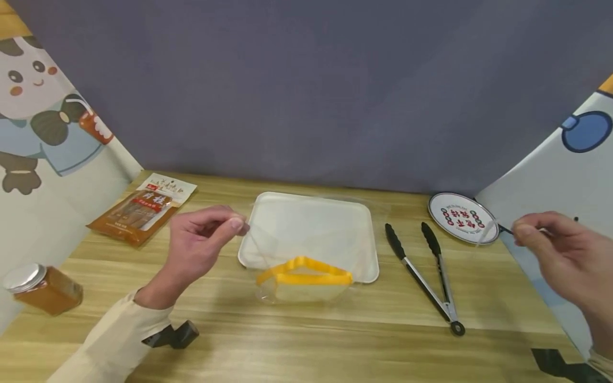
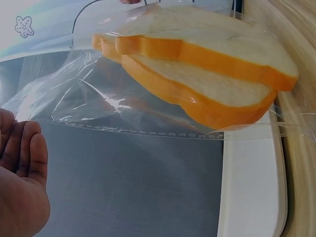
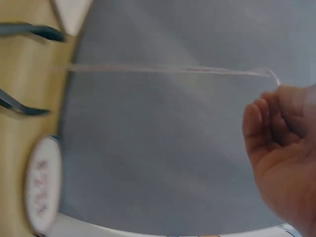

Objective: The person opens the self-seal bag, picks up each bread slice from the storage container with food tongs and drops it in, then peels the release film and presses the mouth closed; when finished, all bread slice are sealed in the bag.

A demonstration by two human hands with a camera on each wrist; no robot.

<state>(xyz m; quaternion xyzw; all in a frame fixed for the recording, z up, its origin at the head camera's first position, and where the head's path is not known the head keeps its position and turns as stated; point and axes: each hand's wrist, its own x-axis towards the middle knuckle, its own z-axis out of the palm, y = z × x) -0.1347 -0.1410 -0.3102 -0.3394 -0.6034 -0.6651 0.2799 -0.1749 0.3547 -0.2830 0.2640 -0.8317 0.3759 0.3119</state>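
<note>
A clear plastic bag point(image 2: 74, 106) holds bread slices point(image 2: 197, 52) with orange-brown crusts. Thumb and fingers of my left hand point(image 1: 198, 244) pinch the bag's upper edge in the head view. The bread lies low in the bag, overlapping the front rim of a white tray point(image 1: 313, 223) there. Out to the right, my right hand point(image 1: 562, 255) pinches one end of a thin, clear plastic strip point(image 3: 168, 69). This strip stretches sideways from the fingertips in the right wrist view; whether it joins the bag, I cannot tell.
Black-and-steel tongs point(image 1: 440, 282) lie spread right of the tray, with a round white plate point(image 1: 463, 218) with red lettering behind them. At left are a brown food packet point(image 1: 143, 207) and a silver-lidded jar point(image 1: 45, 287). A grey curtain-like backdrop point(image 1: 306, 96) rises behind the table.
</note>
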